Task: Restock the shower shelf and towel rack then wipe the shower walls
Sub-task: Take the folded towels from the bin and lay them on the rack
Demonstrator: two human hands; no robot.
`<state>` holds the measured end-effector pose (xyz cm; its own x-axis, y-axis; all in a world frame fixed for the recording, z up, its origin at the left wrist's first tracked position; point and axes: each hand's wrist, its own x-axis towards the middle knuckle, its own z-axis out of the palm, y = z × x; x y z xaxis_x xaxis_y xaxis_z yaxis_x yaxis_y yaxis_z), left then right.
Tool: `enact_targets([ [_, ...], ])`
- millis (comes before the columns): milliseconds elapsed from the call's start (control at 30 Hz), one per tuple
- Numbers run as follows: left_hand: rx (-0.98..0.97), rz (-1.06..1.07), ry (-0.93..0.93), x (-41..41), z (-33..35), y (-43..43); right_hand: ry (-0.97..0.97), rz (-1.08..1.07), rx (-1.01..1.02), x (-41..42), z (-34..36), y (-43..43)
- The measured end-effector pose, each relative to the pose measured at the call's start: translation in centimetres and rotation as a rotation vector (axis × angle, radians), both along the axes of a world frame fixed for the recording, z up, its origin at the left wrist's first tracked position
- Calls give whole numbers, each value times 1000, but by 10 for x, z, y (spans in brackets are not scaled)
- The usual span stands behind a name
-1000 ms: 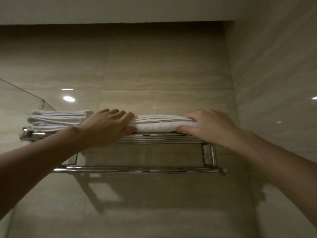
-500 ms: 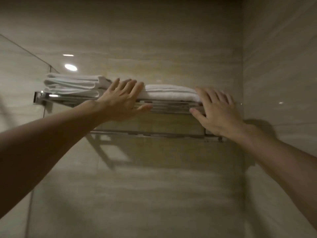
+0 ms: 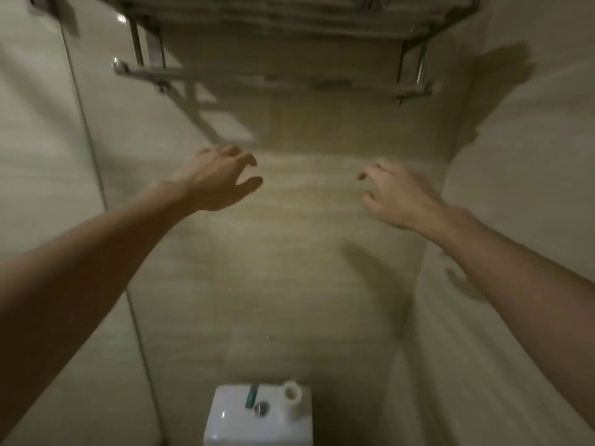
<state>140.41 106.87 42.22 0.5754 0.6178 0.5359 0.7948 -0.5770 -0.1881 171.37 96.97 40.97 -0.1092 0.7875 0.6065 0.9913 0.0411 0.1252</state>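
Hands empty in mid-air below the towel rack

Both arms reach forward and up in front of the beige tiled back wall [image 3: 273, 268]. The left hand [image 3: 219, 180] hangs in the air with its fingers loosely bent and its thumb held out to the side, gripping nothing. The right hand [image 3: 397, 196] is at about the same height, well apart from the left, palm down with its fingers slightly curled and spread, and it is also empty. Both are blurred, and neither touches the wall or any metal.

The towel rack [image 3: 273, 77] is mounted high on the back wall, above both hands and well clear of them. It is seen from underneath: a chrome hanging bar runs across the front, and the slatted upper shelf [image 3: 289, 17] is cut off by the top edge of the view. From this angle I cannot tell what lies on the shelf. The rack throws a barred shadow on the tiles just below its left end.

A glass panel [image 3: 38, 156] stands along the left side, and a tiled side wall [image 3: 531, 156] closes in on the right. At the bottom edge sits a white toilet cistern [image 3: 231, 423] with a round flush button [image 3: 261, 408] in its lid. A small green object [image 3: 251, 395] and a short white cylinder [image 3: 293, 394] rest on the lid on either side of the button.
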Motion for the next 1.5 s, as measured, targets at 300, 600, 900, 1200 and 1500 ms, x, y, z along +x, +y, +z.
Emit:
enact_targets([
  [300,-846,124,-93,-40,-320,-76,344,-77,-725,-27,-278,-69],
  [600,-1425,586,-542,-138,-560,-245,575,-172,-1160,-15,-482,-145],
  [900,-1568,1282,-1147,-133,-640,-475,346,-27,-1657,-5,-601,-164],
  [1200,-1296,1793,-1719,-34,-608,-626,32,252,-1762,-67,-613,-127],
  [1500,-721,1986,-2264,73,-597,-703,-485,717,-1727,-223,-608,-160],
])
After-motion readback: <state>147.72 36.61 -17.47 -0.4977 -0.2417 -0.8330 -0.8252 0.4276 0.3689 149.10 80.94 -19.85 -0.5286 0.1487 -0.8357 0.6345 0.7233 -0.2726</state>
